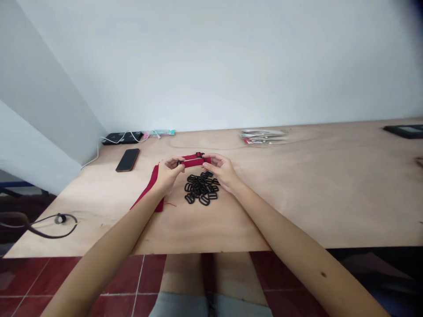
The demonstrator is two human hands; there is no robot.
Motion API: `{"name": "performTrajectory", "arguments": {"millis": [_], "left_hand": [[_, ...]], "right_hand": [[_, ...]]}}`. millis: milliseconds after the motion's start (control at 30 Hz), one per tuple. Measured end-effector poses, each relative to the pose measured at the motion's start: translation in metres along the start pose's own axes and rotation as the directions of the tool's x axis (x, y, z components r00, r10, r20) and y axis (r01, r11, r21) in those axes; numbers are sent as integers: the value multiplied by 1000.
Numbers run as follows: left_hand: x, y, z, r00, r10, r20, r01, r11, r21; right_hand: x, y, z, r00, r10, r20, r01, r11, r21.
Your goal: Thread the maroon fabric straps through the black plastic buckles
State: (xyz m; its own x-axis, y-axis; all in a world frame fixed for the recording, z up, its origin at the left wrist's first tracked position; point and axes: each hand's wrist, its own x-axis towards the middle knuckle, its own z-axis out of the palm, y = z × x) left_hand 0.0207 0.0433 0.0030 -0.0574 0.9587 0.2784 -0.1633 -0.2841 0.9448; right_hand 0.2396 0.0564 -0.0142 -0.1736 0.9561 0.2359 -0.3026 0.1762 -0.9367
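A red webbing strap point(193, 163) is stretched between my two hands above the table, doubled back with a black buckle point(199, 155) on its far run. My left hand point(168, 172) pinches the strap's left end, where a bit of black hardware shows by the fingers. With thumb and fingers closed, my right hand point(220, 169) grips the right end. Just below the hands lies a pile of black plastic buckles and rings point(201, 188). More red strap material point(159, 205) lies flat beside and under my left wrist, with a loose red thread near it.
A phone point(127, 160) lies at left on the wooden table point(313, 189). Behind it are a black power strip point(121, 138) with white cables and a small teal-and-pink packet point(161, 132). Plastic-wrapped packets point(262, 136) lie by the wall. A dark cable point(49, 226) loops over the left edge.
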Motion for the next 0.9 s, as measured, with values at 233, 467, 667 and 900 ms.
{"name": "performTrajectory", "arguments": {"millis": [233,467,667,900], "left_hand": [[7,9,-10,989,-128,-71,116,982,-149],[6,11,-6,984,-178,32,179,938,-298],[0,14,-5,953,-252,167,295,896,-333],[-9,16,-2,915,-297,274,374,879,-294]], "right_hand": [[8,0,-13,988,-50,-147,58,997,51],[9,17,-17,990,-132,48,140,930,-339],[1,1,-5,966,-239,97,256,847,-465],[-5,-7,4,970,-140,198,210,896,-392]]}}
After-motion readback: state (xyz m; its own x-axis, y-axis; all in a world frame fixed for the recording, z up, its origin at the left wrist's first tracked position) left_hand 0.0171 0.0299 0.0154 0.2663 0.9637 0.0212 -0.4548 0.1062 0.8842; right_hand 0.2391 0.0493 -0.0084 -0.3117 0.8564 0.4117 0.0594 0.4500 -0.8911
